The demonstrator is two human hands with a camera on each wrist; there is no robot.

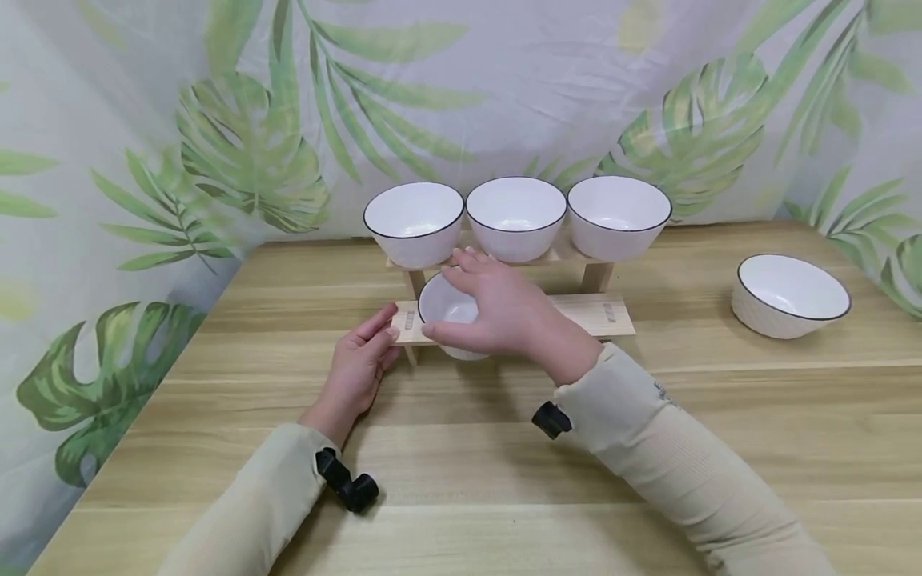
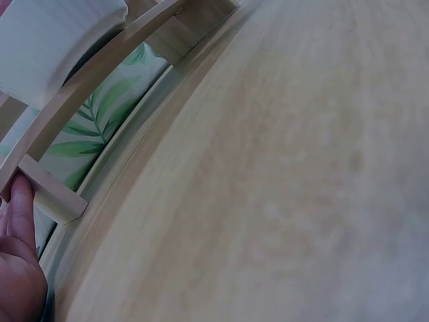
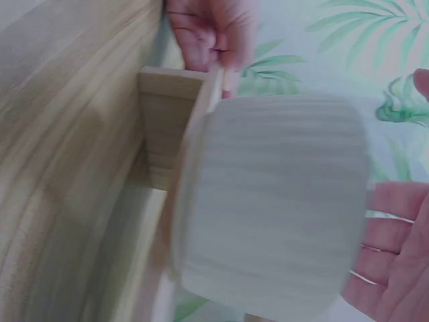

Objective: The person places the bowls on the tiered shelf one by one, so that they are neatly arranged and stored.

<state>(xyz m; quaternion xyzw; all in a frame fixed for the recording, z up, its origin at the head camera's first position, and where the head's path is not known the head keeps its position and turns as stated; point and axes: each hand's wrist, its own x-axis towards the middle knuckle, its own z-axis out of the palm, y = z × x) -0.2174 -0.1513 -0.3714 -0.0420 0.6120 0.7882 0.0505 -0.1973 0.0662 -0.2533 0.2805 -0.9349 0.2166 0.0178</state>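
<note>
A small two-step wooden rack stands on the table. My left hand grips the left end of its lower step, thumb on top and fingers beneath; the left wrist view shows those fingers beside a rack leg. On the lower step, towards the left, sits a white bowl with a dark rim. Spread over that bowl is my right hand, which hides part of it. In the right wrist view its fingers are extended by the rim of the bowl, and the thumb stands apart.
Side by side on the upper step are a left bowl, a middle bowl and a right bowl. Another white bowl rests on the wooden table at the right. A leaf-patterned cloth hangs behind.
</note>
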